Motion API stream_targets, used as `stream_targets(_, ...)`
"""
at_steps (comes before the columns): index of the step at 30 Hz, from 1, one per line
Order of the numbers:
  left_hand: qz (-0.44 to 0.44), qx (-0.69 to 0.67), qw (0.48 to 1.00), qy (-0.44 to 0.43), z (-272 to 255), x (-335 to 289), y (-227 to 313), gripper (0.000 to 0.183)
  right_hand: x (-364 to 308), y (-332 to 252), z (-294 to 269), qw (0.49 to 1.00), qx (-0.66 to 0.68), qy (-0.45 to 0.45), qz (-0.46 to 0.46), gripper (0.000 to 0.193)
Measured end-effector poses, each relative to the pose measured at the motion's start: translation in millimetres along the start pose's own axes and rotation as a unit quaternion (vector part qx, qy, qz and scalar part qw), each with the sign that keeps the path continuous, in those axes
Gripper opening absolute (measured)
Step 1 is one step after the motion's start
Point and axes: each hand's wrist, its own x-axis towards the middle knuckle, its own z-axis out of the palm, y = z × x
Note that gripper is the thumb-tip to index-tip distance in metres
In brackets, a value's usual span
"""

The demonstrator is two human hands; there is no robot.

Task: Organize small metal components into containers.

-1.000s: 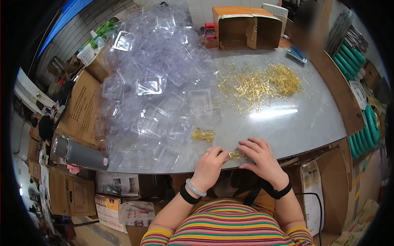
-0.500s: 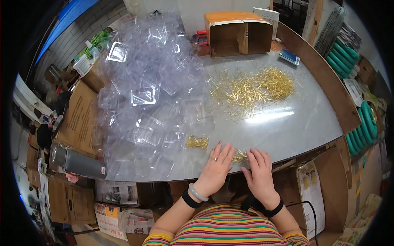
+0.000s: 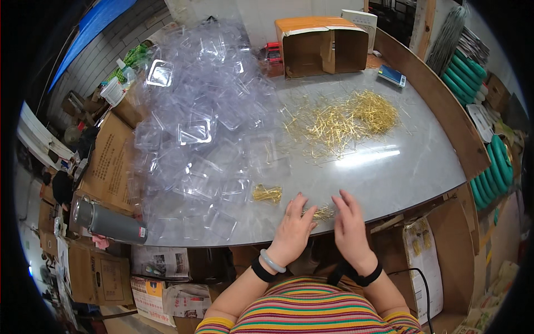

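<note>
A small bunch of thin gold wire pins (image 3: 323,212) lies near the table's front edge, between my two hands. My left hand (image 3: 293,229) rests at the left side of this bunch, palm down with fingers stretched out, partly covering its left end. To the right, my right hand (image 3: 351,234) is raised slightly with its fingers extended and apart from the pins. Neither hand grips anything. A neat gold bundle of pins (image 3: 267,193) lies just left of my left fingertips. Farther back spreads a large loose heap of gold wire pins (image 3: 356,119).
Clear plastic boxes (image 3: 200,131) pile over the left of the grey table (image 3: 411,172). A grey bottle (image 3: 114,222) lies at the front left. An open carton (image 3: 303,53) stands at the back, near a small blue box (image 3: 391,76). A brown board (image 3: 439,94) edges the right side.
My right hand has drawn away from the small bunch, its fingers lifting and pointing farther forward. My left hand has shifted only slightly beside the pins.
</note>
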Motion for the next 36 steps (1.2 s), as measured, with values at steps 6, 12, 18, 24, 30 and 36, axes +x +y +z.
stream_targets(6, 0.021, -0.038, 0.999, -0.011, -0.4, 2.4, -10.9, 0.052, 4.0, -13.1, 18.4, 0.984, 0.151, -0.092, -0.034, 0.068)
stream_targets(12, 0.027, -0.103, 0.994, 0.005, -3.7, 1.2, -15.0, 0.065, 26.5, 5.8, -1.7, 0.980, -0.004, -0.143, -0.142, 0.070)
stream_targets(18, -0.003, -0.072, 0.997, -0.003, -2.7, 1.6, -12.2, 0.059, 19.3, 5.7, 2.2, 0.987, -0.032, -0.099, -0.122, 0.045)
stream_targets(24, 0.035, -0.040, 0.999, -0.002, -4.1, 1.5, -15.4, 0.050, 64.9, 7.9, -28.4, 0.975, -0.052, -0.172, -0.131, 0.041)
stream_targets(30, 0.050, -0.010, 0.998, 0.027, 4.4, -2.5, -17.4, 0.049, 160.7, 60.1, -9.3, 0.921, -0.272, -0.161, -0.229, 0.036)
stream_targets(36, 0.030, 0.007, 0.999, 0.029, -2.0, -6.6, -18.0, 0.047, 184.1, 49.1, -4.6, 0.914, -0.201, -0.318, -0.150, 0.037)
